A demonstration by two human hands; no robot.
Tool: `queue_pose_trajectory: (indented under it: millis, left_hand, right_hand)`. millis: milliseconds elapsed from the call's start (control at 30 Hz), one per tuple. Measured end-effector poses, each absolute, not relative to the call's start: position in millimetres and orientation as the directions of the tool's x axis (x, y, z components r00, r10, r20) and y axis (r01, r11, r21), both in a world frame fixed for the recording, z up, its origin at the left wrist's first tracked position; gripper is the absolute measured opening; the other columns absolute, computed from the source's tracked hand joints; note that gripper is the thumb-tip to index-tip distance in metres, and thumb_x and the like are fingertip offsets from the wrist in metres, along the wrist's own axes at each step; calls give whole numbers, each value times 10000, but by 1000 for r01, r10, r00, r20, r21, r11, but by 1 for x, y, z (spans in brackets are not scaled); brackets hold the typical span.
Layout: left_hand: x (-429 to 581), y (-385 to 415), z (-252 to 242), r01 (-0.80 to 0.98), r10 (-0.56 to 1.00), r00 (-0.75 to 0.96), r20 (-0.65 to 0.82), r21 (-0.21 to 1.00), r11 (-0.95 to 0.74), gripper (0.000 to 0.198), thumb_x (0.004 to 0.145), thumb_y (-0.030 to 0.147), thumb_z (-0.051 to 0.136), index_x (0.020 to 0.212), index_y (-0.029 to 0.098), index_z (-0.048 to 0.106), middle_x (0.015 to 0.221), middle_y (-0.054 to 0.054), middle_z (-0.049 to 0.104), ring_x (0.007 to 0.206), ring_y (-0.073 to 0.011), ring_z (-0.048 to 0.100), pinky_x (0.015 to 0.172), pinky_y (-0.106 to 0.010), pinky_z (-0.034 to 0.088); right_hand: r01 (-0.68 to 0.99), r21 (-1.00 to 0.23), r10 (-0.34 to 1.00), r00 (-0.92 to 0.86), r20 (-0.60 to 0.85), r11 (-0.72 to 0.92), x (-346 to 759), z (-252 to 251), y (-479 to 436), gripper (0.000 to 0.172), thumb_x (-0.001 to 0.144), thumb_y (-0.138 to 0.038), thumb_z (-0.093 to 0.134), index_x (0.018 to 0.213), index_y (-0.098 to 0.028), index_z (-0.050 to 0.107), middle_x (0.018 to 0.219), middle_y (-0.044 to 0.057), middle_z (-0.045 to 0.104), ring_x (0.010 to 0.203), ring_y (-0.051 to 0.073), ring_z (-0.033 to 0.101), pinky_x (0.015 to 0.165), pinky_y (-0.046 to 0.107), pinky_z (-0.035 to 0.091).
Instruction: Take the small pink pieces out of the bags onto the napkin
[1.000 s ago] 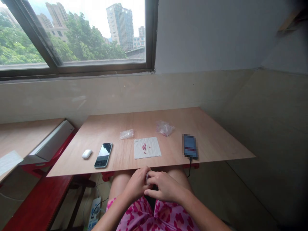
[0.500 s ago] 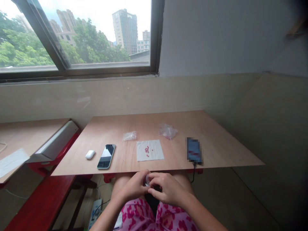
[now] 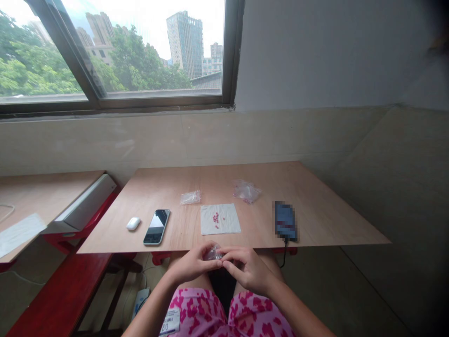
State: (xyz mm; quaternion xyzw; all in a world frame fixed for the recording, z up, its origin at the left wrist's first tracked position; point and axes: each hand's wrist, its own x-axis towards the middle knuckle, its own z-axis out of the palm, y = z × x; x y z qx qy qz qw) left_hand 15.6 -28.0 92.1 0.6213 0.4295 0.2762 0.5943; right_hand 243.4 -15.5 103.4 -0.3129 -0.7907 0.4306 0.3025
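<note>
Between my two hands, just past the table's near edge and above my lap, is a small clear plastic bag (image 3: 213, 253). My left hand (image 3: 192, 263) grips it from the left, with the thumb along its lower side. From the right, my right hand (image 3: 246, 267) pinches it near the thumb and fingertips. What the bag holds, if anything, is too small to tell. Ahead of the hands lies a white tissue (image 3: 229, 225) with several small pink beads (image 3: 215, 219) on it, mostly in one cluster, one apart to the right.
On the wooden table (image 3: 196, 180) lie a flat stack of clear bags (image 3: 191, 197), a heap of clear bags with pink bits (image 3: 246, 191), a phone (image 3: 156, 227), a white earbud case (image 3: 133, 223) and a blurred-out phone (image 3: 286, 220) on a cable. A red bench (image 3: 66, 295) stands left.
Both hands have risen slightly toward the table edge. More of the clear bag shows between them, and the fingers have shifted on it. The view has moved slightly.
</note>
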Motion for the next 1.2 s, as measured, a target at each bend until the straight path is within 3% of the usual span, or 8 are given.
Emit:
queue_pose_trajectory:
  millis: [100,233,400,500,667,900,1200]
  left_hand:
    - [14,-26,92,221,880,444,-170,972,76,427,877,510,704,1128,171,635,995,-43,657,873,-171,592,774,-285,458]
    - [4,-12,81,428,944,295,-151,904,11,447,877,520,681,1162,182,619,980,-49,675,842,-187,607,747,-299,465]
    - [-13,35,66,723,980,198,-13,677,-138,426,875,455,675,1198,184,615,963,-77,688,839,-241,643,746,-338,479]
    - [-17,68,66,835,957,279,83,471,-285,365,851,348,706,1172,196,623,1039,-103,689,929,-274,650,820,-362,482]
    - [-12,103,68,873,894,445,56,193,-447,320,837,234,721,1143,196,634,1100,-131,669,1059,-322,616,933,-417,450]
    - [-1,123,67,843,844,536,-19,71,-533,330,800,259,785,1094,196,652,1080,-144,652,1041,-343,595,940,-437,414]
    - [14,135,84,810,806,585,-89,113,-575,330,787,217,782,1095,205,664,1076,-147,651,1105,-371,558,980,-451,366]
  right_hand:
    - [269,-891,847,-492,199,365,247,99,-7,301,996,-344,530,924,-206,787,1023,86,772,932,220,723,845,313,562]
    - [377,-894,947,-291,135,244,255,80,18,307,968,-395,549,995,-177,763,952,104,773,855,240,732,731,323,581]
    - [375,-909,982,-109,154,184,243,45,69,395,959,-229,457,1300,-129,630,1027,126,772,981,244,739,896,384,586]
    - [467,-845,965,-119,232,261,220,28,94,515,894,-68,393,1369,-108,587,1231,169,716,1157,247,685,1025,413,537]
    - [582,-682,896,-295,331,444,187,4,111,702,798,53,343,1482,-36,471,1481,224,530,1427,265,462,1186,469,397]
    - [630,-574,850,-435,298,524,183,-18,111,724,805,38,394,1520,-67,440,1583,184,416,1517,265,307,1260,498,259]
    - [643,-572,861,-404,311,509,181,-26,112,738,825,31,369,1552,-95,389,1602,157,396,1527,245,286,1262,497,258]
